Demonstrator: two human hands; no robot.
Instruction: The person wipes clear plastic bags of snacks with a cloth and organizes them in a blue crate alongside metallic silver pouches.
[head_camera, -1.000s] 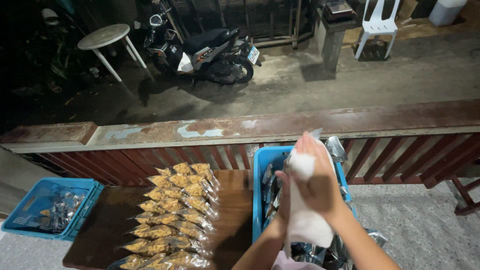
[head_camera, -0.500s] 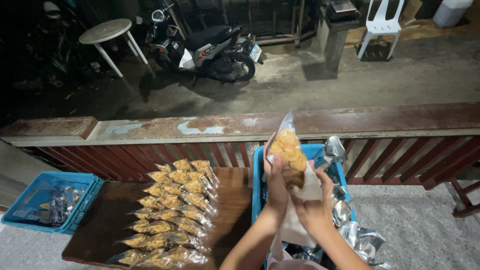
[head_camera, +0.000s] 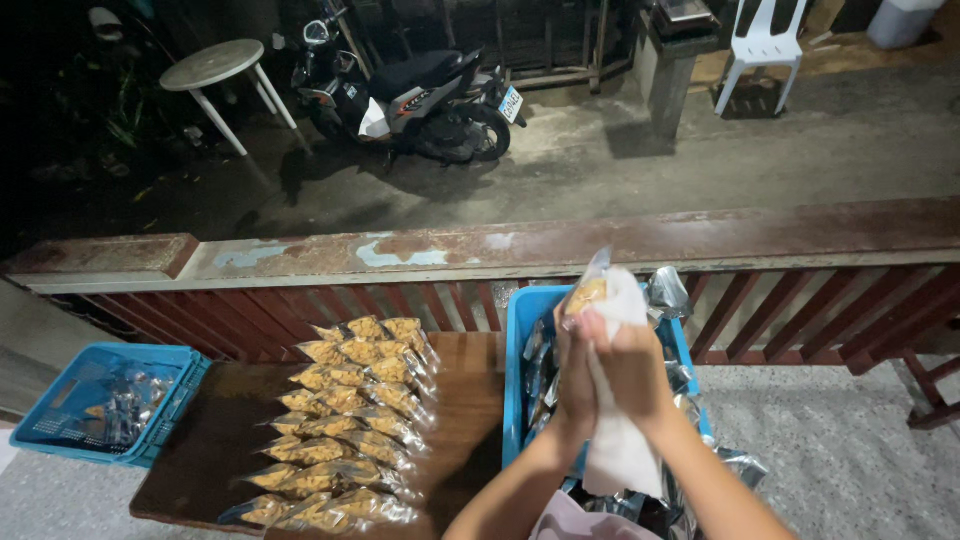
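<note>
Overhead, hands (head_camera: 605, 365) (both) wiping snack packet (head_camera: 586, 293)

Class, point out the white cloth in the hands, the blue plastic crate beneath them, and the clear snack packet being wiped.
White cloth (head_camera: 620, 450), head view, on its hanging lower part.
Blue plastic crate (head_camera: 518, 340), head view, on its left wall.
Clear snack packet (head_camera: 586, 293), head view, on its yellow contents.
</note>
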